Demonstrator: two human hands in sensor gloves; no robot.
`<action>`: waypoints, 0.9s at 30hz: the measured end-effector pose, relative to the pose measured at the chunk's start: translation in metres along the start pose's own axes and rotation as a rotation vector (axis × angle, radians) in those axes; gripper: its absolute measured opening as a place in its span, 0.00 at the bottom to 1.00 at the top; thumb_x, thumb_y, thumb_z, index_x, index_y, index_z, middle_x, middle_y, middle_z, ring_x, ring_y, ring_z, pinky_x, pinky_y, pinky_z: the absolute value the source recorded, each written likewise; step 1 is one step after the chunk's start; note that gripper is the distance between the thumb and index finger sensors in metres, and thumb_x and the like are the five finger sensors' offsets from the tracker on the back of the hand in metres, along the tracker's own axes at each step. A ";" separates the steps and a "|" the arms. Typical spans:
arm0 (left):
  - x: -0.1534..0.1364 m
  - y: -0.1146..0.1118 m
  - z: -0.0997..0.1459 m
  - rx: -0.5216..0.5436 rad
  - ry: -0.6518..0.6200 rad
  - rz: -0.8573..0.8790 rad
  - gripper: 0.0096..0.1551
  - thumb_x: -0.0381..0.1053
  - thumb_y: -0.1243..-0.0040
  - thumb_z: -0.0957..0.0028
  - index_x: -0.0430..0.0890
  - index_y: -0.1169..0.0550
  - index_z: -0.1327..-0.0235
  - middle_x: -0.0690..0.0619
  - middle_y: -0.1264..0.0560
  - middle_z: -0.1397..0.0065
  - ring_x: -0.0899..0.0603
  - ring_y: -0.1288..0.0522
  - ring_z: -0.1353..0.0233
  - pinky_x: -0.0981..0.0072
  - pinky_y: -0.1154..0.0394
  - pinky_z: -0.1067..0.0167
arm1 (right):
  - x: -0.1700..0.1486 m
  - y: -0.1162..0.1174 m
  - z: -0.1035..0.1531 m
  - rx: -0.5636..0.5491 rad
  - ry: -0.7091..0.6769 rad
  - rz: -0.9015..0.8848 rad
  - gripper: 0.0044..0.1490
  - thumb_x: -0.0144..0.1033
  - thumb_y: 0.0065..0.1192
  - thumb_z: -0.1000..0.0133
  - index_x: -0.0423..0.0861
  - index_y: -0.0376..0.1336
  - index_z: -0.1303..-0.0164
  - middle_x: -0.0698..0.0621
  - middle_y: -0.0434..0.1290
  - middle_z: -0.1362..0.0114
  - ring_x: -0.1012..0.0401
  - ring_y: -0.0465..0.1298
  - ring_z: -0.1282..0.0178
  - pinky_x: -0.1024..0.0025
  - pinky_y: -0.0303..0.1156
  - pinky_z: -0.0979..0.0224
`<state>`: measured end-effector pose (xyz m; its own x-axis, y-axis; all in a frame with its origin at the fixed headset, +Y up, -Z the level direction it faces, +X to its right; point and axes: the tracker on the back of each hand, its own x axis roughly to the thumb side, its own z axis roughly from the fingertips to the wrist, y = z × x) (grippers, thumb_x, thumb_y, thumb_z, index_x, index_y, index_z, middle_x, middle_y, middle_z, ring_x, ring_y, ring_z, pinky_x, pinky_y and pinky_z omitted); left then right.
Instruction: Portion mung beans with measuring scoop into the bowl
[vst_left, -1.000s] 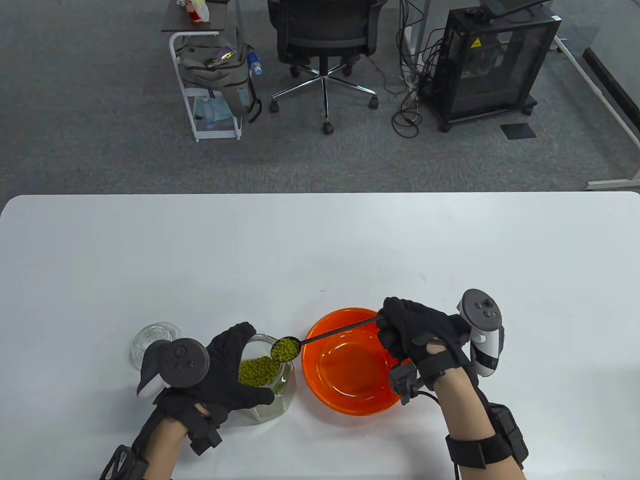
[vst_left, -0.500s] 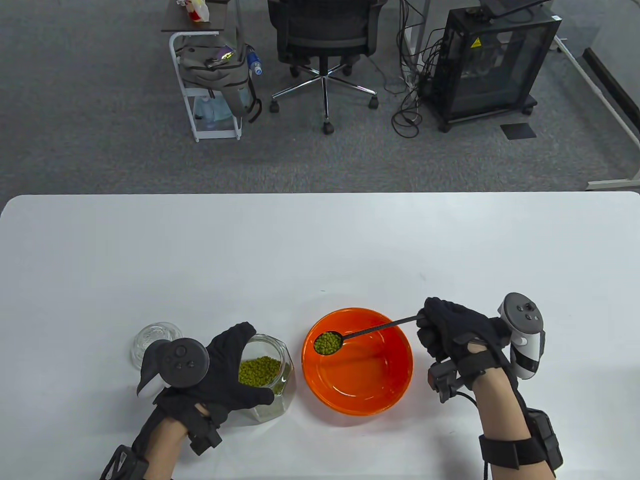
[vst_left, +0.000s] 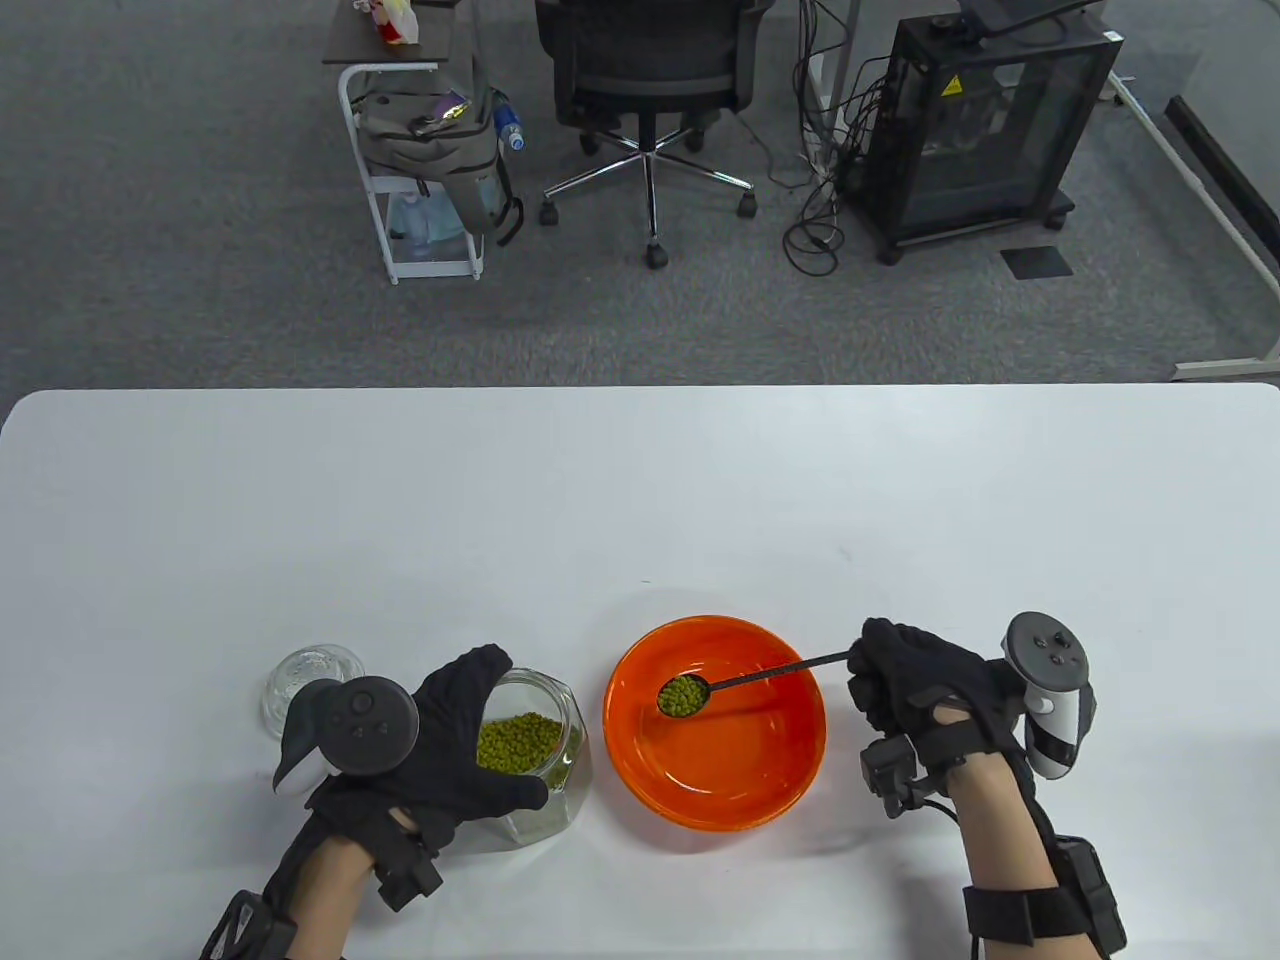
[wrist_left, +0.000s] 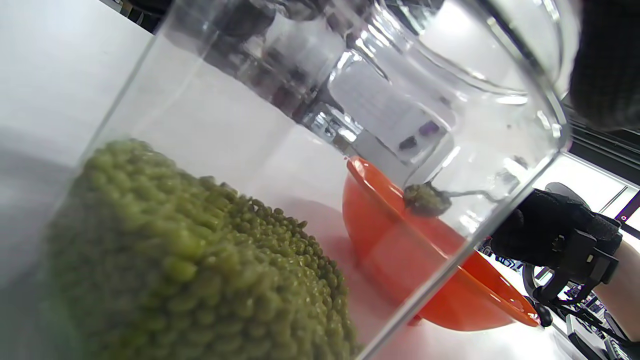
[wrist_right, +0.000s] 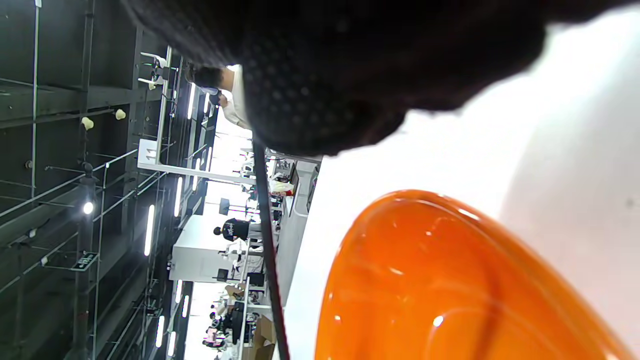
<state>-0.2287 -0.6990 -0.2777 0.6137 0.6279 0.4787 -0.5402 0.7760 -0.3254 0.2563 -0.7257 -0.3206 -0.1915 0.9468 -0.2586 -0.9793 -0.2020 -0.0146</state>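
An orange bowl (vst_left: 790, 745) stands on the white table, near the front edge. My right hand (vst_left: 905, 680) pinches the thin black handle of a measuring scoop (vst_left: 684, 696), whose head is heaped with green mung beans and hangs level over the bowl's middle. The bowl's inside looks bare. Left of the bowl stands a glass jar (vst_left: 560, 765) with mung beans (vst_left: 518, 743) in it; my left hand (vst_left: 455, 740) grips its side. The left wrist view looks through the jar (wrist_left: 320, 125) at the beans (wrist_left: 190, 265), the bowl (wrist_left: 400, 250) and the scoop (wrist_left: 425, 199). The right wrist view shows the scoop handle (wrist_right: 267, 240) and the bowl (wrist_right: 450, 285).
A clear glass lid (vst_left: 310, 675) lies on the table just left of my left hand. Beyond the table's far edge stand an office chair (vst_left: 650, 90), a white cart with a bag (vst_left: 425, 150) and a black cabinet (vst_left: 985, 130).
My right hand carried the filled scoop rightward from above the jar mouth to over the bowl's middle, then lowered slightly. The left hand and the jar stayed put.
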 end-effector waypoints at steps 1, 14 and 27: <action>0.000 0.000 0.000 0.000 0.000 0.001 0.80 0.84 0.28 0.58 0.33 0.53 0.21 0.30 0.50 0.17 0.19 0.42 0.20 0.21 0.43 0.28 | 0.000 0.002 0.000 -0.008 -0.009 0.010 0.27 0.50 0.62 0.45 0.38 0.76 0.59 0.46 0.86 0.68 0.60 0.83 0.79 0.66 0.81 0.70; 0.000 0.000 0.000 -0.004 -0.002 0.005 0.80 0.83 0.28 0.57 0.33 0.54 0.21 0.30 0.50 0.17 0.19 0.43 0.20 0.21 0.43 0.28 | 0.014 0.020 0.011 -0.086 -0.150 0.199 0.27 0.50 0.63 0.46 0.38 0.76 0.58 0.46 0.86 0.67 0.59 0.83 0.78 0.66 0.80 0.69; 0.000 0.000 0.000 -0.007 -0.002 0.003 0.80 0.83 0.29 0.57 0.33 0.54 0.21 0.30 0.50 0.17 0.19 0.43 0.20 0.21 0.43 0.28 | 0.038 0.040 0.034 -0.170 -0.395 0.389 0.27 0.51 0.63 0.46 0.40 0.76 0.58 0.46 0.86 0.66 0.58 0.83 0.76 0.65 0.80 0.68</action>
<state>-0.2287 -0.6991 -0.2774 0.6110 0.6299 0.4795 -0.5381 0.7747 -0.3321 0.2078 -0.6896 -0.2979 -0.5772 0.8101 0.1032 -0.8139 -0.5602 -0.1544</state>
